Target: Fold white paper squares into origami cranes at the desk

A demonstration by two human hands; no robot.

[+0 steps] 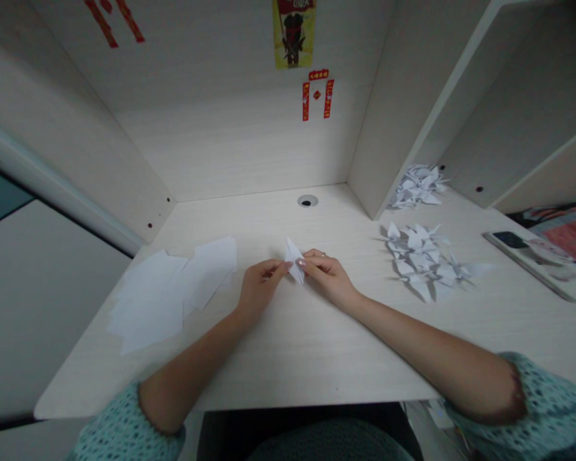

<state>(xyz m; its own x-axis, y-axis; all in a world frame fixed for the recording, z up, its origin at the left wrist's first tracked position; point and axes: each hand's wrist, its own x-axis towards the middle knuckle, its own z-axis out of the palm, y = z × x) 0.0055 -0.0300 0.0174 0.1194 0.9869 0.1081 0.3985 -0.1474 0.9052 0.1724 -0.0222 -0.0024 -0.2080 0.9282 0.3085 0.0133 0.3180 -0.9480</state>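
Left hand [260,282] and right hand [327,274], fingers clamped on folded white paper [294,260] just above bench [288,358] centre; loose sheets [173,291] left, finished paper cranes [425,259] right, phone [537,262] beyond.

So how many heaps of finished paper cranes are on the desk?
2. One heap of cranes lies on the desk right of the right hand; a second heap sits farther back in the shelf nook. Single cranes overlap, so some may be hidden.
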